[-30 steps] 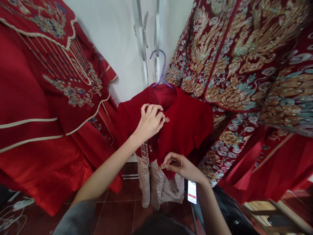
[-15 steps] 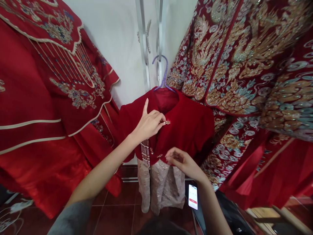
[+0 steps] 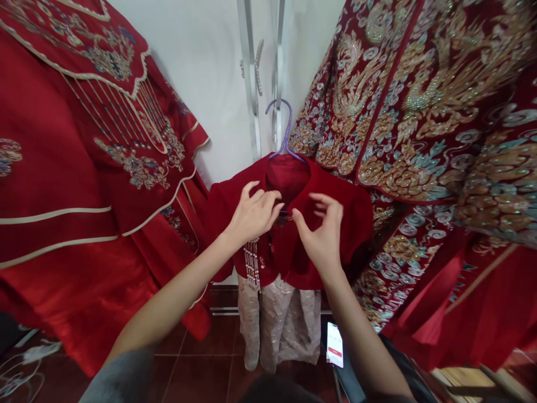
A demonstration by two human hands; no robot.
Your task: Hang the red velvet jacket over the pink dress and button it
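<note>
A small dark red velvet jacket [image 3: 348,224] hangs on a purple hanger [image 3: 286,131] in front of me, with a pale sequined skirt [image 3: 279,322] below it. My left hand [image 3: 251,215] pinches the jacket's front edge at a small ornate clasp [image 3: 284,217] just under the collar. My right hand [image 3: 321,235] is raised to the same spot, thumb and forefinger pinched at the clasp from the right, other fingers curled apart. A beaded tassel [image 3: 251,266] dangles below my left wrist.
Red embroidered robes [image 3: 75,184] hang at the left, and heavily gold-embroidered garments [image 3: 428,112] crowd the right. A metal rack post [image 3: 250,78] stands against the white wall. A phone [image 3: 334,344] with a lit screen lies low on the right. Cables [image 3: 25,364] lie on the red tiled floor.
My right hand let go of the jacket's lower fastening and rose to the clasp near the collar. My left hand stayed at the clasp, its forefinger now curled in.
</note>
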